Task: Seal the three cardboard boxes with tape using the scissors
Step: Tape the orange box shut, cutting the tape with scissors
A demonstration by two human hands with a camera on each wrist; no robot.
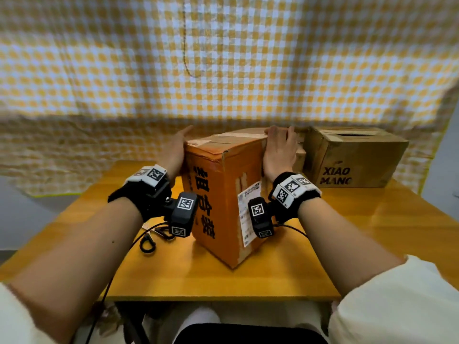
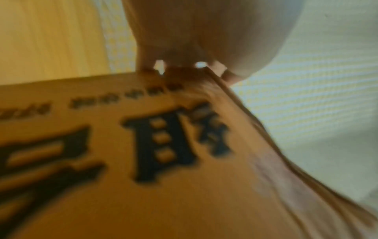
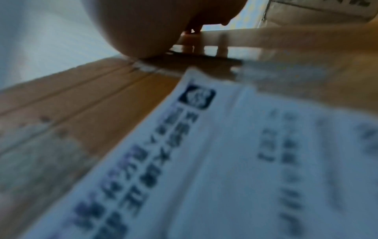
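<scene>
Yellow table [image 1: 273,276], hands flanking orange box [image 1: 223,194]

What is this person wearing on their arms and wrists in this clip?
Both forearms are bare, with cream sleeves pushed up near the elbows. Each wrist has a black band topped by white plates printed with black square tag markers, and a black camera block with similar tags. A thin black cable trails from the left one.
</scene>
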